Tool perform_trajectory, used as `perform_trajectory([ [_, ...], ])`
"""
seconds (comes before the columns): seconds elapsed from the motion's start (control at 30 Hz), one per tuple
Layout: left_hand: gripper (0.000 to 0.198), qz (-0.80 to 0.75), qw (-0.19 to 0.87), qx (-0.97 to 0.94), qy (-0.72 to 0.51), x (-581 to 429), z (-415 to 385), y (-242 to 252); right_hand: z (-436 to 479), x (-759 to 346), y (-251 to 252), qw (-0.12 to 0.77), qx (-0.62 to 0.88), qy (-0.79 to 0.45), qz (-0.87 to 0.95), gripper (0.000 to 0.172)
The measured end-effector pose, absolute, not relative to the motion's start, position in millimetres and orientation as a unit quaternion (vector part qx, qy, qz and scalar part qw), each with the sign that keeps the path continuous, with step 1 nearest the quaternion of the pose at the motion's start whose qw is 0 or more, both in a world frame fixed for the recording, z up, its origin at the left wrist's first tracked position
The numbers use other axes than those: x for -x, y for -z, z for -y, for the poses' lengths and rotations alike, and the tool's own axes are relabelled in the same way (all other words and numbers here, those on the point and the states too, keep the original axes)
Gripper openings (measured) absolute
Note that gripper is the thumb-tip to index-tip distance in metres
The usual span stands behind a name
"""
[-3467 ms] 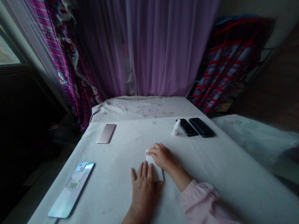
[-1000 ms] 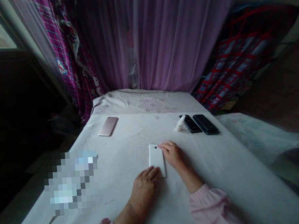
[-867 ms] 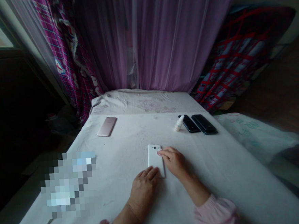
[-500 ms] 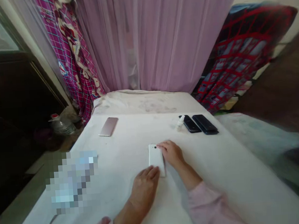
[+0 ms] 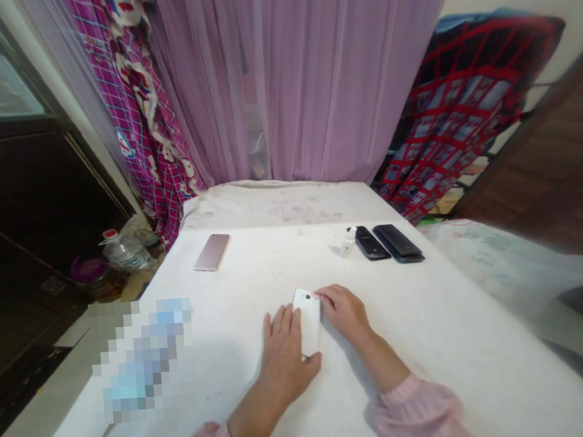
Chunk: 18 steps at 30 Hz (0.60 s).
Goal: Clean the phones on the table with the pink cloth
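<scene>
A white smartphone (image 5: 309, 320) lies back up on the white-covered table, its camera end pointing away from me. My left hand (image 5: 284, 353) holds it along the left side, fingers stretched along that edge and the thumb at its near end, hiding part of it. At the upper right corner, my right hand (image 5: 345, 310) has its fingers drawn together against the phone's edge. What those fingertips grip is too small to make out beyond the edge itself.
A rose-gold phone (image 5: 213, 252) lies at the far left. At the far right are a small spray bottle (image 5: 348, 243), a black phone (image 5: 372, 243) and more stacked dark phones (image 5: 398, 243). A blurred-out object with a cable (image 5: 148, 355) rests at the left edge.
My left hand has shifted up the phone's left side, its fingers straightening and its thumb now showing at the near end. My right hand stays at the upper right corner.
</scene>
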<state>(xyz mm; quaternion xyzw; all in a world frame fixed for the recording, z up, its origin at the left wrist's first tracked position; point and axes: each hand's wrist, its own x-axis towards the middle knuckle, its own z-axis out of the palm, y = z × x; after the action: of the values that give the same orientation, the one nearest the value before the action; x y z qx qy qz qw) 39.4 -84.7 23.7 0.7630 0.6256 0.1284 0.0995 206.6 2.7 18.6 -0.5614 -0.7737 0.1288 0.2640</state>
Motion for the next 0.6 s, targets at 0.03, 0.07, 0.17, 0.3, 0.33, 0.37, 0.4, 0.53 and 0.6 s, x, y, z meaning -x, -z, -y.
perform_trajectory([
  [0.03,0.073,-0.605,0.119,-0.778,-0.118,-33,80,-28,1,-212,-18,0.265,0.563,-0.129,0.772,0.023],
  [0.07,0.072,-0.573,0.142,-0.801,-0.105,-26,75,-32,5,-217,-17,0.268,0.563,-0.131,0.770,0.023],
  [0.17,0.073,-0.512,0.177,-0.838,-0.069,-7,59,-42,20,-232,-14,0.285,0.548,-0.143,0.773,0.025],
  [0.3,0.063,-0.544,0.158,-0.817,-0.108,-4,49,-38,34,-239,-10,0.291,0.531,-0.158,0.780,0.027],
  [0.33,0.060,-0.554,0.151,-0.808,-0.132,-7,49,-34,34,-237,-11,0.290,0.534,-0.158,0.778,0.027],
  [0.37,0.057,-0.558,0.146,-0.802,-0.154,-9,49,-29,33,-234,-12,0.288,0.541,-0.157,0.775,0.027],
  [0.4,0.055,-0.555,0.144,-0.801,-0.173,-11,49,-24,30,-231,-14,0.284,0.548,-0.155,0.771,0.026],
  [0.53,0.056,-0.526,0.152,-0.813,-0.196,-11,48,-10,8,-213,-26,0.242,0.576,-0.155,0.766,0.026],
  [0.6,0.058,-0.522,0.156,-0.816,-0.193,-8,46,-7,-3,-206,-31,0.221,0.582,-0.161,0.766,0.025],
])
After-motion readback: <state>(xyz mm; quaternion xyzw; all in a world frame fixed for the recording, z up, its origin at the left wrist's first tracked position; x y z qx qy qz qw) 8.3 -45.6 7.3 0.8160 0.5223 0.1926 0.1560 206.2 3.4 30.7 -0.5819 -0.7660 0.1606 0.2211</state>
